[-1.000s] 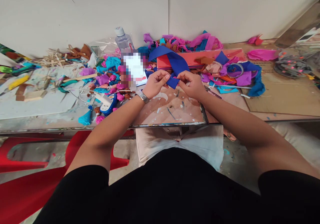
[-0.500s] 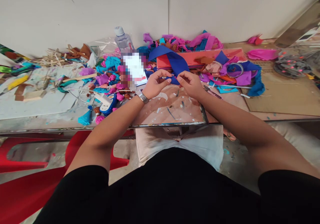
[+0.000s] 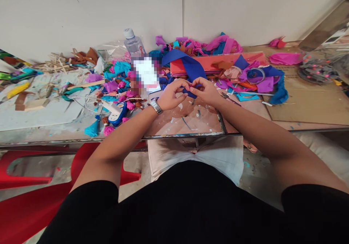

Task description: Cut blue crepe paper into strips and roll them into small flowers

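Seen from above, a person in a black T-shirt [image 3: 191, 207] sits at a cluttered desk [image 3: 201, 126], both forearms stretched forward so that the hands meet near the middle. The left hand [image 3: 172, 95], with a silver watch [image 3: 156, 106] on its wrist, and the right hand [image 3: 206, 92] both grasp a small blue piece [image 3: 192, 94] with bent fingers. The piece is held between the fingertips, just above the near part of the desk, and is partly hidden by them.

Right behind the hands, a wider blue strip [image 3: 194, 65] drapes over a flat red pack [image 3: 218, 63]; whether it joins the piece cannot be told. To the left lies a phone [image 3: 146, 76] with a bright, blurred screen, and a bottle [image 3: 134, 46] with a white cap stands behind it. Farther left are crumpled pink, purple and turquoise scraps [image 3: 120, 69], a blue and white power socket [image 3: 117, 115] and a heap of thin sticks [image 3: 58, 63]. To the right, a clear tape roll [image 3: 255, 75] rests on more coloured scraps, near a brown board [image 3: 313, 104]. A red chair [image 3: 51, 204] is at lower left.
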